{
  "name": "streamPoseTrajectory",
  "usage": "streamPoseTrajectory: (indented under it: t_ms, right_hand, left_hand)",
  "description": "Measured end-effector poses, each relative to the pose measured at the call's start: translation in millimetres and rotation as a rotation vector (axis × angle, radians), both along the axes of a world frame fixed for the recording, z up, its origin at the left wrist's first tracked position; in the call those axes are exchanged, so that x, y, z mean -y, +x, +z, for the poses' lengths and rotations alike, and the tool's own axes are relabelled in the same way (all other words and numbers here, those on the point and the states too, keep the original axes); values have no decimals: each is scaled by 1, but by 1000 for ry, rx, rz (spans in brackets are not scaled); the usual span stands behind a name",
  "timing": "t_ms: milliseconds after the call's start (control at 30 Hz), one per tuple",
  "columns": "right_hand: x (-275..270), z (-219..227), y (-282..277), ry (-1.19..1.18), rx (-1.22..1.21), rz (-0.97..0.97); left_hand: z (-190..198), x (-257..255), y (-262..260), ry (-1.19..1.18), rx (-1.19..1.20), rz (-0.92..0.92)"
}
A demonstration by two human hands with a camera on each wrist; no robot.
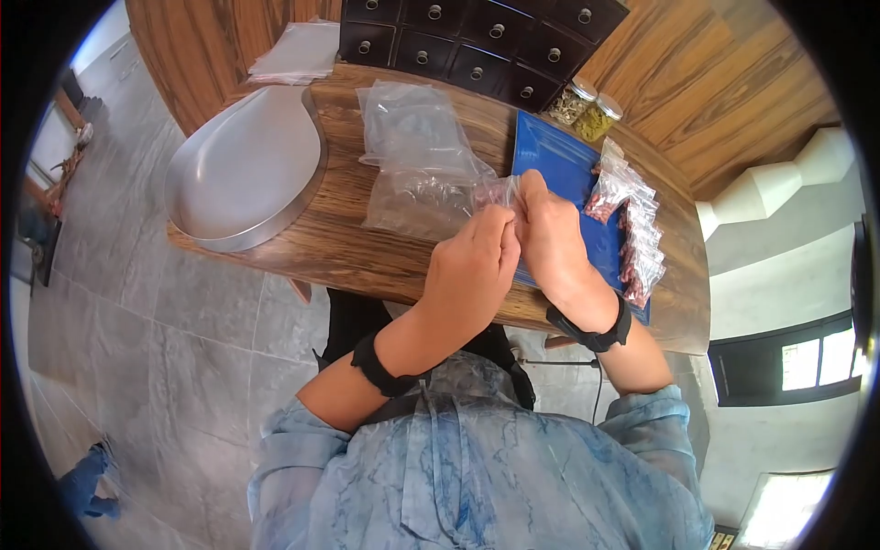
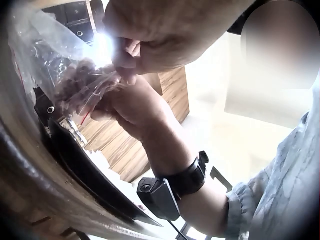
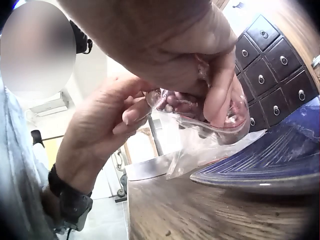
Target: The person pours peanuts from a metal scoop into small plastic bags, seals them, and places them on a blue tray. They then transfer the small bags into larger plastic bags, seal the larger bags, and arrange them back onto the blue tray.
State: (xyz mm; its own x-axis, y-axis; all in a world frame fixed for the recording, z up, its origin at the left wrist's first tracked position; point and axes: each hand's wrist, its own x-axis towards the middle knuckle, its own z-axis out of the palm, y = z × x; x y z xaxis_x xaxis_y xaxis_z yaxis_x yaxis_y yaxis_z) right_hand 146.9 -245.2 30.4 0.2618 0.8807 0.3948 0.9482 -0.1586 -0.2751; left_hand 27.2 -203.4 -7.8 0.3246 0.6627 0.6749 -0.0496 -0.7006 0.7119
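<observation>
Over the front of the wooden table, both hands grip one small clear plastic zip bag with reddish pieces inside. My left hand pinches the near side of its top edge. Close against it, my right hand holds the other side, fingers bent around the plastic. In the right wrist view the pieces show through the bag below the right fingers. From the left wrist, the bag hangs beneath the fingertips of both hands. Flat clear bags lie just beyond the left hand.
On the right, a blue tray bears several filled small bags. Two lidded jars stand behind it, beside a dark drawer cabinet. A metal tray sits at the left, with a stack of clear sheets behind.
</observation>
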Motion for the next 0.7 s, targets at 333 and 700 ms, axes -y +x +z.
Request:
streamPoseTrajectory:
  t_ms: [333, 700]
  right_hand:
    - [-5, 18, -15, -26, -590, -10]
    - [-7, -1, -6, 21, -101, 261]
  left_hand:
    - [20, -27, -7, -46, -116, 143]
    - [24, -16, -8, 136, -122, 115]
